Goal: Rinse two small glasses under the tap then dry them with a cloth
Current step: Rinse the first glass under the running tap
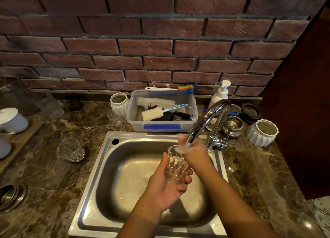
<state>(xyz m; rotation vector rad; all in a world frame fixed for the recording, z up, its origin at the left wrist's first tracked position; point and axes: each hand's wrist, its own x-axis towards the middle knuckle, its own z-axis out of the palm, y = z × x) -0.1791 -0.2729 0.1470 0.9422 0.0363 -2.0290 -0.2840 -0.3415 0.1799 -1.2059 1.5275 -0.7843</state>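
Note:
My left hand [167, 184] cups a small cut glass [175, 166] from below, over the steel sink [100, 166]. The glass is tilted with its mouth up under the spout of the chrome tap [207, 119]. Water runs onto its rim. My right hand [193, 152] is at the rim, fingers on or in the mouth, blurred by the water. A second small cut glass [70, 150] stands on the marble counter left of the sink. No cloth shows.
Behind the sink stands a plastic tub [160, 126] of bottle brushes, with a soap pump [220, 94] to its right. White ribbed cups [262, 133] and steel lids [232, 126] sit right of the tap. A white lidded pot [12, 119] is at the far left.

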